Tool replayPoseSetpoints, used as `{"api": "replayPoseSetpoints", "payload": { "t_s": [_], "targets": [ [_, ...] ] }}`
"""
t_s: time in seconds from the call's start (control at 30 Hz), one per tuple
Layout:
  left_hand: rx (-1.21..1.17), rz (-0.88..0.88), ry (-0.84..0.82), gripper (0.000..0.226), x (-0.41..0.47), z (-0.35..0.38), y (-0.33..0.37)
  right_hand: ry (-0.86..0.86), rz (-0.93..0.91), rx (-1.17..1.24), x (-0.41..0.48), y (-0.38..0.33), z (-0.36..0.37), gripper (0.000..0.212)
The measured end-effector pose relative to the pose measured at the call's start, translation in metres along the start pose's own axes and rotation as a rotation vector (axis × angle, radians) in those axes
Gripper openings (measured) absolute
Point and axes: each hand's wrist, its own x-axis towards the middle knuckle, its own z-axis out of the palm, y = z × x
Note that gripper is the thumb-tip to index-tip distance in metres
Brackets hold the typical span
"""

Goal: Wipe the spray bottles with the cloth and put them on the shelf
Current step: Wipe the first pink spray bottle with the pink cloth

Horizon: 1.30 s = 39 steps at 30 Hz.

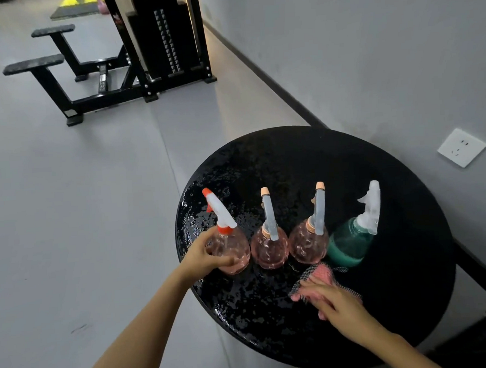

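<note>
Several spray bottles stand in a row on a round black table [404, 231]. My left hand [203, 257] grips the leftmost pink bottle [234, 248], which has a white and red trigger. Two more pink round bottles [270, 252] [307, 246] with pale blue triggers stand to its right. A green bottle [349, 244] with a white trigger ends the row. My right hand [337, 306] holds a pink cloth [320, 278] with a checked edge, which lies on the table in front of the green bottle. No shelf is in view.
The tabletop looks wet and speckled. A grey wall with a white socket [461, 147] runs along the right. A black gym machine [159, 46] stands on the grey floor at the back left. A dark object sits at the bottom right corner.
</note>
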Motion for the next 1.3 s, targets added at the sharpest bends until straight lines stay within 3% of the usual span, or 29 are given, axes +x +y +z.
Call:
{"api": "replayPoseSetpoints", "payload": {
  "t_s": [0.2,0.27,0.43,0.67,0.8,1.0,1.03,1.17,1.3],
  "targets": [
    [-0.365,-0.098,0.043,0.069,-0.033,0.003,0.013,0.155,0.197,0.596,-0.008,-0.034,-0.011,0.017],
    [-0.454,-0.099,0.035,0.077,-0.041,0.003,0.021,0.211,0.225,0.661,-0.015,-0.041,-0.014,0.022],
    [-0.526,-0.014,-0.031,0.071,-0.064,0.009,0.058,0.257,0.173,1.048,-0.043,-0.076,-0.034,0.044],
    [-0.526,0.109,-0.013,0.095,-0.108,0.036,0.139,0.447,-0.031,1.26,-0.106,-0.155,-0.091,0.026],
    [-0.549,0.155,-0.057,0.102,-0.135,0.064,0.189,0.64,-0.164,1.167,-0.135,-0.19,-0.121,0.038],
    [-0.581,0.187,-0.148,0.109,-0.167,0.1,0.256,0.878,-0.41,0.845,-0.155,-0.249,-0.155,0.02],
    [-0.574,0.202,-0.161,0.103,-0.168,0.105,0.263,0.901,-0.459,0.761,-0.158,-0.257,-0.158,0.021],
    [-0.604,0.246,-0.144,0.044,-0.175,0.12,0.291,0.915,-0.645,0.449,-0.164,-0.266,-0.16,0.044],
    [-0.658,0.252,-0.161,0.051,-0.181,0.124,0.307,0.91,-0.774,0.149,-0.166,-0.254,-0.162,0.053]
  ]
}}
